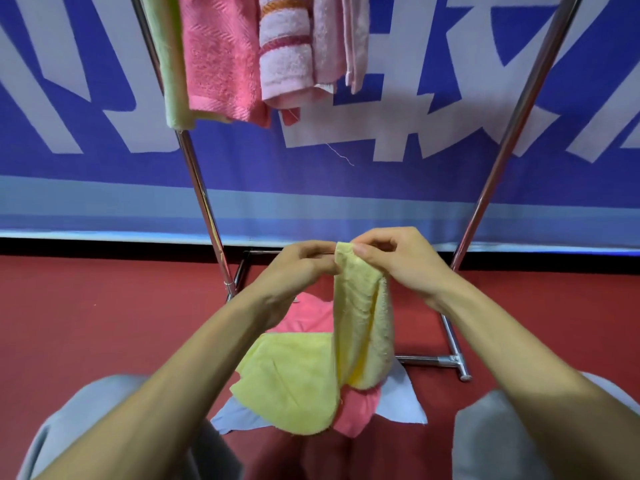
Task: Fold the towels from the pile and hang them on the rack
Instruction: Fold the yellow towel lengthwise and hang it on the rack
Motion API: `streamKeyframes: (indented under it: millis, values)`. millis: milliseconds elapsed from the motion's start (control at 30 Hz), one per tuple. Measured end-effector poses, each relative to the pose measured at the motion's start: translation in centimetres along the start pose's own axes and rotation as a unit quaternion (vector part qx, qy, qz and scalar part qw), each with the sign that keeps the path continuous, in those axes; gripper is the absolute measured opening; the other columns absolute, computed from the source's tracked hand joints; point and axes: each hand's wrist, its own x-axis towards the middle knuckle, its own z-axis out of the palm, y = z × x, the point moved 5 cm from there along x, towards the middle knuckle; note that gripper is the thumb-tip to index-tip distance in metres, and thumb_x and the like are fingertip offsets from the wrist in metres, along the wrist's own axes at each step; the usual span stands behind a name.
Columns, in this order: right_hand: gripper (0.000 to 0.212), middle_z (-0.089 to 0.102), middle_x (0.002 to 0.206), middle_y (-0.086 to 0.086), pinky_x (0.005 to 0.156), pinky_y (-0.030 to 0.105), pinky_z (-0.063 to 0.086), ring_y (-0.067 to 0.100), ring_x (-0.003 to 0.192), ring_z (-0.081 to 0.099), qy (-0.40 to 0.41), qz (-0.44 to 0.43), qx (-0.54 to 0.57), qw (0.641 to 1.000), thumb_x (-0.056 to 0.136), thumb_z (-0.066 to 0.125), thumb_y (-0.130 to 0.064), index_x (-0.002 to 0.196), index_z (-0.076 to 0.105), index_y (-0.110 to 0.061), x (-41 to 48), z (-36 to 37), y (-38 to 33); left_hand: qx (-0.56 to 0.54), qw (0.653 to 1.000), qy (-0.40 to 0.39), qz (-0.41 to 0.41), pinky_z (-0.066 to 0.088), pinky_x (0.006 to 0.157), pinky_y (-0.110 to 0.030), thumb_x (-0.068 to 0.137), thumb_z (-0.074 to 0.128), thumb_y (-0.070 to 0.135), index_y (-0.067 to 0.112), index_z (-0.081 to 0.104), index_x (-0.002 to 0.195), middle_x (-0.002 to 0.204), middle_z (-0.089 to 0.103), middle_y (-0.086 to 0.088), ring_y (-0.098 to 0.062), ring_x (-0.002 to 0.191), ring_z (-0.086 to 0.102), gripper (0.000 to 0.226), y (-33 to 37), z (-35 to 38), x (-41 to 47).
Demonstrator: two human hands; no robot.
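Two hands meet in front of the rack (197, 181), low between its two slanting metal poles. The left hand (304, 265) and the right hand (398, 261) both hold the top edge of a yellow towel (360, 323). Each grip is narrow, with thumb and curled fingers pinching the cloth, and the two hands are close together at the same corner. The yellow towel hangs straight down from the hands, doubled lengthwise, its lower end just above the pile (291, 386).

The pile lies on the red floor (86, 323) at the foot of the rack, inside its base bars. A flat yellow cloth is on top, a pink cloth (356, 410) shows beneath it at both ends, and a light blue cloth (398, 400) is at the bottom.

Four towels already hang from the top of the rack, toward its left pole: a green towel (173, 81) against the pole, then a pink towel (221, 64), a striped towel (285, 57) and a pale pink towel (343, 39). The rest of the rack's span toward the right pole is bare.

Behind the rack stands a blue banner (381, 188) with large white characters. In front of the rack, the person's grey trouser knees (86, 410) flank the pile on either side.
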Motion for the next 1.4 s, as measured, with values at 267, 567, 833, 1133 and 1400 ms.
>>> streamKeyframes:
  millis: [267,567,833,1133,1400]
  values:
    - [0.018,0.06,0.065,0.006,0.052,0.014,0.038,0.004,0.051,0.047,0.047,0.035,0.025,0.998,0.082,0.073,-0.012,0.087,0.057,-0.017,-1.1,-0.7,0.8,0.021,0.998,0.009,0.062,0.043,0.054,-0.016,0.086,0.068,0.013,0.006,0.067,0.085,0.068,0.061,-0.002,-0.004,0.054,0.053,0.007,0.5,0.7,-0.8]
    - [0.011,0.064,0.071,-0.008,0.067,0.024,0.046,0.001,0.067,0.055,-0.127,0.032,-0.053,0.99,0.081,0.071,-0.005,0.085,0.066,-0.015,-0.7,1.9,1.6,0.03,0.991,0.036,0.127,0.039,0.06,-0.019,0.094,0.052,0.009,0.016,0.061,0.081,0.069,0.056,0.004,-0.007,0.064,0.048,0.017,1.7,-0.3,-1.2]
    - [0.03,0.072,0.074,0.001,0.072,0.035,0.053,0.022,0.077,0.066,-0.166,0.039,-0.297,0.94,0.073,0.049,0.002,0.075,0.072,-0.017,-0.5,4.1,3.7,-0.153,0.973,0.105,0.137,0.033,0.047,-0.024,0.089,0.033,-0.004,0.015,0.047,0.078,0.068,0.068,-0.004,-0.017,0.045,0.047,0.026,3.5,-4.3,-1.6]
    - [0.015,0.055,0.046,-0.011,0.046,0.015,0.033,-0.001,0.044,0.042,-0.093,0.103,-0.17,0.976,0.073,0.063,-0.005,0.071,0.075,-0.013,-0.1,2.7,1.9,0.25,0.967,-0.054,0.02,0.044,0.058,-0.018,0.087,0.066,0.018,0.009,0.056,0.094,0.082,0.068,-0.004,-0.013,0.071,0.064,0.015,-2.4,-0.2,-1.2]
    - [0.018,0.042,0.063,0.007,0.055,0.029,0.026,0.016,0.061,0.033,-0.015,0.094,-0.089,0.992,0.075,0.062,-0.01,0.07,0.064,0.008,-0.3,0.3,1.0,0.236,0.969,-0.013,0.073,0.054,0.07,-0.038,0.084,0.07,0.018,0.008,0.06,0.084,0.072,0.064,-0.003,-0.016,0.067,0.061,0.014,-1.8,1.2,-0.5]
